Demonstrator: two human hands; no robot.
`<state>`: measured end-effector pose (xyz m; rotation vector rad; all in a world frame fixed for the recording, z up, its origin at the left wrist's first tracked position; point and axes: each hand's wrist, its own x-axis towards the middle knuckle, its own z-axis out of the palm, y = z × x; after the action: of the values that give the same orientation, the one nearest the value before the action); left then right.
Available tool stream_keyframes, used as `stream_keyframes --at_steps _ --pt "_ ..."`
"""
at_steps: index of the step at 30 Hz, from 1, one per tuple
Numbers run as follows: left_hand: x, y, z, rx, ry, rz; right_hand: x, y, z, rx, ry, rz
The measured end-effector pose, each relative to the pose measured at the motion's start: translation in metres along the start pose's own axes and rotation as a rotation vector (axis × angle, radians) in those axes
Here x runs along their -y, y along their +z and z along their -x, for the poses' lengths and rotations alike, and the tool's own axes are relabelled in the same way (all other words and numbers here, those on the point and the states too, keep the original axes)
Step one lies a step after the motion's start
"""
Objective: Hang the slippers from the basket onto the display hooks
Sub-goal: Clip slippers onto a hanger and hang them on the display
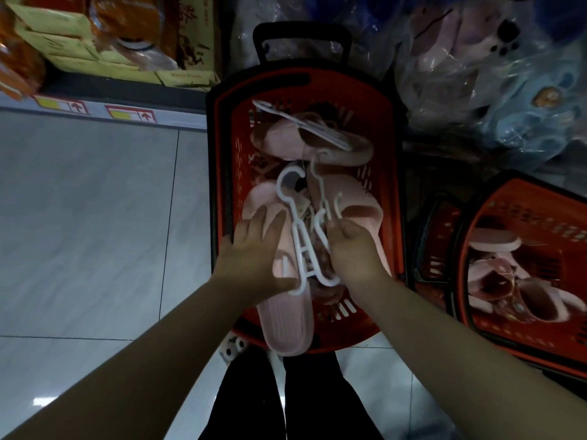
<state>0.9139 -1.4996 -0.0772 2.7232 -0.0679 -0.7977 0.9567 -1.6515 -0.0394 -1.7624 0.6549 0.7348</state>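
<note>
Gripping white hanger, pink slipper, both hands

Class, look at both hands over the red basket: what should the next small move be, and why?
Probably lift the pink slipper and its white hanger clear of the basket. The left hand already grips the hanger's lower end against the slipper, the right hand pinches its other side, and no display hook is in view yet.
</note>
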Motion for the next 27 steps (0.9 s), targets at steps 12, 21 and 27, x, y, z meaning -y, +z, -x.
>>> stream_keyframes --at_steps 12,21,27 --pt "-0.010 0.013 -0.003 -0.135 -0.235 0.177 -0.018 -0.021 -0.010 -0.174 -0.354 0.922" --pt "-0.011 0.011 0.000 -0.109 -0.247 0.138 0.057 -0.104 0.015 -0.602 -0.579 0.669" --pt "-0.009 0.003 -0.004 -0.114 -0.233 0.160 0.081 -0.055 -0.051 -0.197 -0.456 0.356"
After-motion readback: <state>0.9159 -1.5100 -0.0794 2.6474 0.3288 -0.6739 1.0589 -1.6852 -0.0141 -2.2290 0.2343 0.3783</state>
